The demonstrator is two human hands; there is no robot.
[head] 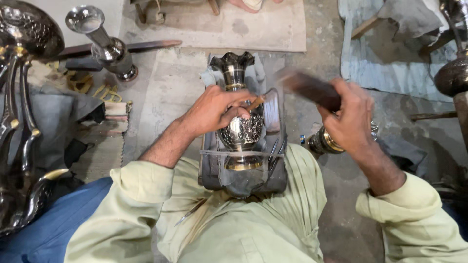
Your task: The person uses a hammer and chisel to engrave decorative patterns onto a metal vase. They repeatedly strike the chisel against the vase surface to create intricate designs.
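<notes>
Engraved metal vase [242, 127] lies on its side on a grey padded block [273, 170] in the person's lap, flared mouth pointing away, strapped down by a band across its foot. Left hand [214, 109] rests on the vase body, fingers pinched round a thin chisel [255, 103] with its tip on the metal. Right hand [348, 119] closed round a dark wooden mallet [312, 90], raised beside the vase, blurred. Silver-coloured stand [105, 44] on the floor [170, 87], well apart.
</notes>
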